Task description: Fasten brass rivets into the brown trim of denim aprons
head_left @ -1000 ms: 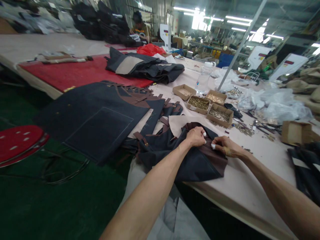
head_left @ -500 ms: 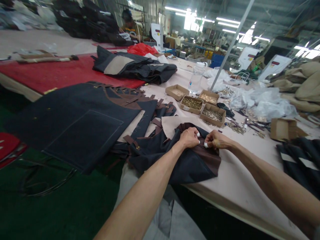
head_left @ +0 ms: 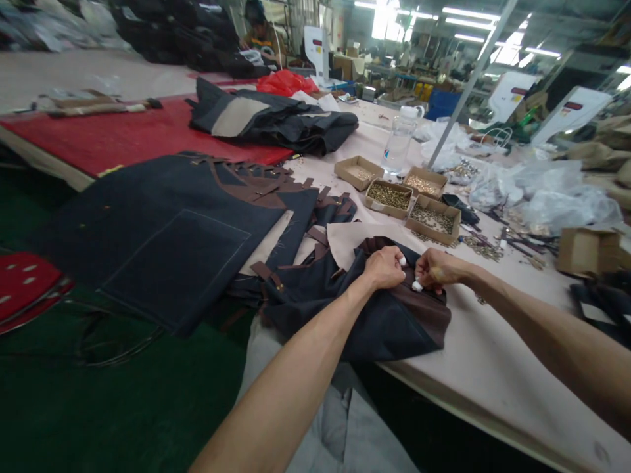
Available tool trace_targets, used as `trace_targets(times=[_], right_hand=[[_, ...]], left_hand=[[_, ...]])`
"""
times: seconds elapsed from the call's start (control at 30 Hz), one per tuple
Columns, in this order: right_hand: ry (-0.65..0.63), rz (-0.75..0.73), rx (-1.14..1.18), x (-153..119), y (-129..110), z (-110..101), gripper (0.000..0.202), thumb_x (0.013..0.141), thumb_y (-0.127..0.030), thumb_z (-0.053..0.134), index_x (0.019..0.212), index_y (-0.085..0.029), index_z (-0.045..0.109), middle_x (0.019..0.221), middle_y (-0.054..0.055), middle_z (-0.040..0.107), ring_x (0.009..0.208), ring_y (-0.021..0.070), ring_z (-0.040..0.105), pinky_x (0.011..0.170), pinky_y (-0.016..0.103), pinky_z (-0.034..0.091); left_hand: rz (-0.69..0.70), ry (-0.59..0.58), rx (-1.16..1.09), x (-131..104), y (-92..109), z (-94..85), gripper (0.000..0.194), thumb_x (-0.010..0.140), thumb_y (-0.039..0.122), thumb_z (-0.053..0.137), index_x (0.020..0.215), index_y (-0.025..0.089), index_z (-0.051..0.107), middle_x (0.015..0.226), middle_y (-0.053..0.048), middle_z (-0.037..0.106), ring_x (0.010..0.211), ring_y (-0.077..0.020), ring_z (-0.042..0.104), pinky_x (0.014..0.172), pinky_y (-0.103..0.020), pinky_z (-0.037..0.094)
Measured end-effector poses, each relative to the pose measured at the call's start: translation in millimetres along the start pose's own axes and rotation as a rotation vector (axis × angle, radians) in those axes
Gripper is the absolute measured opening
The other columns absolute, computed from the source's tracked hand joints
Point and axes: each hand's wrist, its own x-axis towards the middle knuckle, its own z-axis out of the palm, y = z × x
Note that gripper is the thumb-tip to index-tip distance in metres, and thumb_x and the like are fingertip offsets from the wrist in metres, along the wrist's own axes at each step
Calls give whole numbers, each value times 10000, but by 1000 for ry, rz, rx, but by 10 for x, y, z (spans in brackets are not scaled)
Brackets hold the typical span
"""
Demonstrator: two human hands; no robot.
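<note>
A dark navy apron (head_left: 315, 328) with brown trim lies crumpled at the table's near edge, its lower part hanging toward my lap. My left hand (head_left: 385, 268) is closed in a pinch on the apron's gathered cloth. Close to its right, my right hand (head_left: 436, 269) pinches the brown part of the same apron, fingers curled. White wrappings cover some fingertips on both hands. Whether a small piece sits between the fingers is hidden. A pale cloth or paper piece (head_left: 345, 243) lies just behind the left hand.
Stacked aprons (head_left: 172, 243) spread to the left, overhanging the edge. Small boxes of metal fittings (head_left: 389, 197) stand behind the hands, beside a clear water jug (head_left: 398, 141). A metal pole (head_left: 468, 85) rises near plastic bags (head_left: 537, 197). A red stool (head_left: 29, 289) is lower left. Farther back sits a person (head_left: 263, 39).
The whole view has swung slightly left, so things appear farther right. Both hands keep their pinch on the apron, with little visible movement relative to it.
</note>
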Motion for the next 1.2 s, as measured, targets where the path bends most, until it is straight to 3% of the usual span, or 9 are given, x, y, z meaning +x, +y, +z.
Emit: trace_targets(times=[0.2,0.4,0.5,0.6,0.7,0.8,1.0,1.13,1.2], right_hand=[[67,66,-117,81,-1,-41,312,568,-361,871,632,-174,630,509,25,649,422,174,619,375,218,428],[151,3,-48,9,12,78,358,588,-434,863,682,-167,644,532,10,638,425,146,587,386,217,431],[234,-112,58,-75,131,110,379,614,-458,842,769,-163,662,605,5,656,459,122,567,429,217,448],[479,-138,84,-241,423,-70,334,703,-465,748,829,-165,670,669,15,676,555,138,608,519,229,479],[875,40,-15,-484,824,-440,259,735,-418,665,818,-173,662,690,26,681,636,167,634,580,246,472],[1041,211,-76,-676,1207,-781,165,711,-323,653,769,-169,651,655,40,663,658,202,630,586,271,434],[1065,445,-113,-581,1649,-963,150,780,-262,736,845,-140,678,668,19,638,652,182,605,628,295,452],[1030,460,-89,-500,1696,-958,261,936,-396,660,880,-141,643,772,-18,627,644,112,576,651,274,503],[1050,411,-71,-538,1646,-949,270,907,-384,682,801,-142,627,716,-20,608,605,109,547,608,258,470]], left_hand=[[12,12,-13,9,12,-8,263,704,127,641,945,215,699,882,-39,735,784,-189,667,721,-263,495],[38,22,12,-16,9,-60,253,697,127,637,925,223,693,878,-20,731,759,-165,655,680,-240,470],[53,38,8,4,-31,-74,246,687,125,652,911,217,693,876,-21,728,757,-159,652,677,-230,467],[56,31,-35,28,-68,-83,259,675,113,657,911,214,691,840,-12,726,742,-153,651,674,-223,468],[66,43,-69,37,-92,-88,261,678,103,643,911,208,695,834,-12,727,741,-148,649,676,-219,465],[55,70,-77,47,-113,-80,259,675,104,647,909,199,705,862,-23,730,761,-149,649,677,-217,463],[66,73,-121,73,-142,-67,258,653,104,667,892,192,710,826,-26,719,727,-154,641,648,-224,458],[62,74,-156,60,-125,-94,234,651,100,682,867,185,712,784,-23,711,700,-150,633,650,-228,468],[53,77,-178,49,-113,-110,235,642,95,688,858,180,717,761,-20,705,689,-146,628,649,-225,470]])
